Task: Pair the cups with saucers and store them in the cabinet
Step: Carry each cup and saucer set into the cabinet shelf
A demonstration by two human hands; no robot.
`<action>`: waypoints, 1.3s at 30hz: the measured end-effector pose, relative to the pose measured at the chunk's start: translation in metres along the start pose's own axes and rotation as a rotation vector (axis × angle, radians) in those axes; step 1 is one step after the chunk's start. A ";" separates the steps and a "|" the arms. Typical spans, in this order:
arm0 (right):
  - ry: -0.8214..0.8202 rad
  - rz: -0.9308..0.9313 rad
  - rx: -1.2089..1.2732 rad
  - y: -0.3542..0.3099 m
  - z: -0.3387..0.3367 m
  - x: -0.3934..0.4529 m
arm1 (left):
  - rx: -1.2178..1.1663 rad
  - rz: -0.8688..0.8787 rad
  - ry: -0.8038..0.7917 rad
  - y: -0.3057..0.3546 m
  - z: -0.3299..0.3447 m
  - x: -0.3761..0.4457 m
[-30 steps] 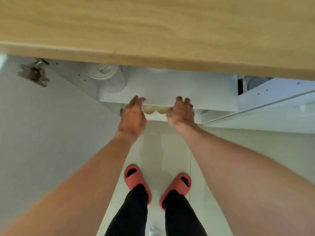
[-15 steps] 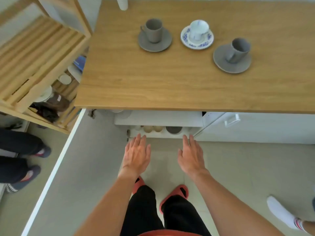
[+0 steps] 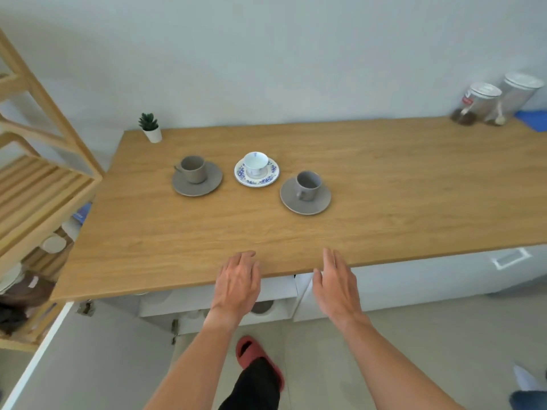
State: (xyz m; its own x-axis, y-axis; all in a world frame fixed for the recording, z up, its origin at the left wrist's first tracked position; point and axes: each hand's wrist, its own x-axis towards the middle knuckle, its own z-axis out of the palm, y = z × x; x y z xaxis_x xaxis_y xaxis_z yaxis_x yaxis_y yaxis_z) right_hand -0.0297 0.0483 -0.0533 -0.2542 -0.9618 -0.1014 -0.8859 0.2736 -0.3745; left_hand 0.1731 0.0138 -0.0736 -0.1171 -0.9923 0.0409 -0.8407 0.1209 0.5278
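Note:
Three cup-and-saucer pairs stand on the wooden counter (image 3: 384, 202). A grey cup (image 3: 193, 168) sits on a grey saucer (image 3: 180, 188) at the left. In the middle a white and blue cup (image 3: 255, 163) sits on a blue-patterned saucer (image 3: 266, 180). To the right, another grey cup (image 3: 308, 184) sits on a grey saucer (image 3: 319, 204). My left hand (image 3: 236, 284) and my right hand (image 3: 336, 287) hover empty with straight fingers at the counter's front edge. Below it is the open white cabinet (image 3: 278, 287), with a grey cup (image 3: 262, 306) partly visible inside.
A small potted plant (image 3: 151, 128) stands at the counter's back left corner and two glass jars (image 3: 500, 99) at the back right. A wooden shelf rack (image 3: 38, 184) stands on the left. The open cabinet door (image 3: 88, 359) lies lower left. A white drawer handle (image 3: 509, 258) shows right.
Both hands have come up out of the cabinet shelf, empty, to the counter's front edge. The view has lifted from the cabinet and floor to the counter top.

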 end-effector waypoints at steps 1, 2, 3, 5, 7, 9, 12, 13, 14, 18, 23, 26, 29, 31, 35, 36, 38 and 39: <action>0.000 0.020 0.010 0.002 -0.003 0.014 | 0.003 0.003 0.003 0.002 0.004 0.013; 0.008 0.032 0.021 0.004 -0.006 0.027 | -0.001 0.008 0.007 0.003 0.007 0.026; 0.019 0.036 0.028 0.003 -0.009 0.041 | -0.008 0.012 0.014 0.005 0.010 0.039; 0.021 0.064 0.049 0.000 -0.013 0.068 | -0.020 0.011 0.008 0.009 0.015 0.067; -0.007 0.131 0.124 -0.007 -0.020 0.092 | -0.035 0.003 -0.004 0.013 0.017 0.094; -0.041 0.212 0.225 -0.013 -0.025 0.114 | -0.052 -0.019 -0.015 0.017 0.018 0.118; -0.053 0.372 0.376 -0.015 -0.025 0.155 | -0.065 -0.011 -0.040 0.027 0.021 0.153; -0.050 0.426 0.427 -0.015 -0.022 0.168 | -0.065 0.010 -0.050 0.030 0.023 0.163; -0.041 0.475 0.479 -0.015 -0.019 0.179 | -0.065 0.035 -0.063 0.033 0.026 0.172; -0.048 0.576 0.638 -0.017 -0.014 0.208 | -0.096 0.076 -0.099 0.045 0.038 0.196; -0.056 0.591 0.700 -0.013 -0.007 0.223 | -0.101 0.127 -0.088 0.052 0.052 0.205; -0.078 0.618 0.776 -0.007 -0.003 0.233 | -0.107 0.123 -0.060 0.051 0.059 0.208; -0.142 0.629 0.823 -0.003 -0.003 0.239 | -0.137 0.098 -0.024 0.049 0.063 0.212; -0.180 0.633 0.835 -0.001 -0.003 0.241 | -0.161 0.095 0.012 0.049 0.062 0.215; -0.167 0.606 0.812 -0.001 -0.006 0.237 | -0.211 0.088 0.014 0.054 0.060 0.218; -0.143 0.594 0.798 -0.001 -0.006 0.235 | -0.227 0.086 0.007 0.054 0.061 0.219; -0.097 0.579 0.788 0.000 -0.006 0.228 | -0.249 0.089 -0.009 0.055 0.062 0.218; -0.082 0.577 0.794 0.001 -0.006 0.225 | -0.251 0.091 -0.014 0.055 0.062 0.217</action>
State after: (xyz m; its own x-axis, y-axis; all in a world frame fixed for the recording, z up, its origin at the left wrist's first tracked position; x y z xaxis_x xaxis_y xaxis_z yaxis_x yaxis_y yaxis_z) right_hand -0.0901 -0.1676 -0.0715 -0.5112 -0.6877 -0.5154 -0.1092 0.6468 -0.7548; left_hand 0.0685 -0.1928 -0.0886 -0.1954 -0.9769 0.0871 -0.6688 0.1977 0.7167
